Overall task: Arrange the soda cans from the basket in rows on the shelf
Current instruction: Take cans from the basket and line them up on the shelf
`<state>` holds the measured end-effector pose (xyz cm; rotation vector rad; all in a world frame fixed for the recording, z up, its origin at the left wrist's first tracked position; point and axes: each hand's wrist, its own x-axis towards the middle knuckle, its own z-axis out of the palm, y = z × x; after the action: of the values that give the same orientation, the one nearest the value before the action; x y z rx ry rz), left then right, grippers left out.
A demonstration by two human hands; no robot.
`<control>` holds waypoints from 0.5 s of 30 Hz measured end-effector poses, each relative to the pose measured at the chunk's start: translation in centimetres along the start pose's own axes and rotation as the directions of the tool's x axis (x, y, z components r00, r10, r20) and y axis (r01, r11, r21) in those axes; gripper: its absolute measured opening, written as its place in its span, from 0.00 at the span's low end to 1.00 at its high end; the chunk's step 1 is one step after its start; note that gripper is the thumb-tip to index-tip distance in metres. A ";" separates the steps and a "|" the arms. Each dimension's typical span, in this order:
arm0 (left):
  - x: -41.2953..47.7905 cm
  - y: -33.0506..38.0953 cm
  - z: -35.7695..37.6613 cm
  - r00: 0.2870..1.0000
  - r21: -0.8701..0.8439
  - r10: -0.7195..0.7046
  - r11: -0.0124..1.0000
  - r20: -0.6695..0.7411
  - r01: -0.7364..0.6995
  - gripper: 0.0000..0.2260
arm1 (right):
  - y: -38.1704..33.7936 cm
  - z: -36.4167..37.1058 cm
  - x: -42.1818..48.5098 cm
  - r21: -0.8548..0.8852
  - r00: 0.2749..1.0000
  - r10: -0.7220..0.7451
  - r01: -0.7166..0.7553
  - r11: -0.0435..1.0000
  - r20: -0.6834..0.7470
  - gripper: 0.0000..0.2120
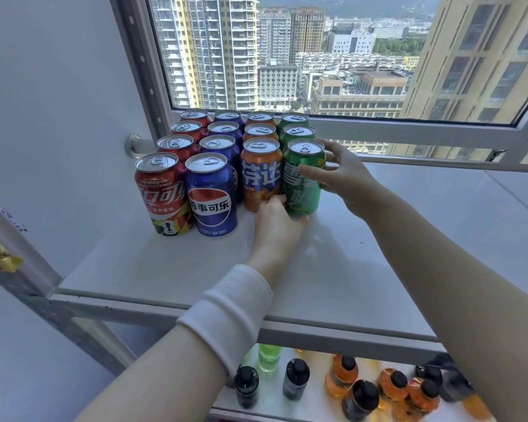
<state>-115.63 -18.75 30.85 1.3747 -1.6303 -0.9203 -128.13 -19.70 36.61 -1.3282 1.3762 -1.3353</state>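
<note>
Several soda cans stand in four rows on the white shelf (378, 269), running back toward the window: red, blue, orange and green. The front green can (299, 193) stands at the right end, next to the front orange can (261, 175). My right hand (345, 175) wraps round the green can's right side, thumb across its front. My left hand (276, 223) touches the base of the green and orange cans with its fingertips. The front red can (162, 193) and the front blue can (211, 193) stand further forward on the left. No basket is in view.
A window frame (409, 126) runs right behind the cans, and a white wall closes the left side. On the lower shelf (314, 400) stand several bottles, orange, dark and green. The shelf's front edge (317, 327) is a grey metal rail.
</note>
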 end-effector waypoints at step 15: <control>-12.6 -3.2 -5.3 0.849 0.366 0.528 0.794 -0.019 -0.486 0.19 | 5.0 2.7 -18.4 -0.896 0.898 -0.418 0.069 0.439 -0.135 0.30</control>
<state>-108.34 -6.91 28.70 1.0858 -1.9942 -0.2269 -123.61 -2.60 29.03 -2.1120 2.3980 -1.0432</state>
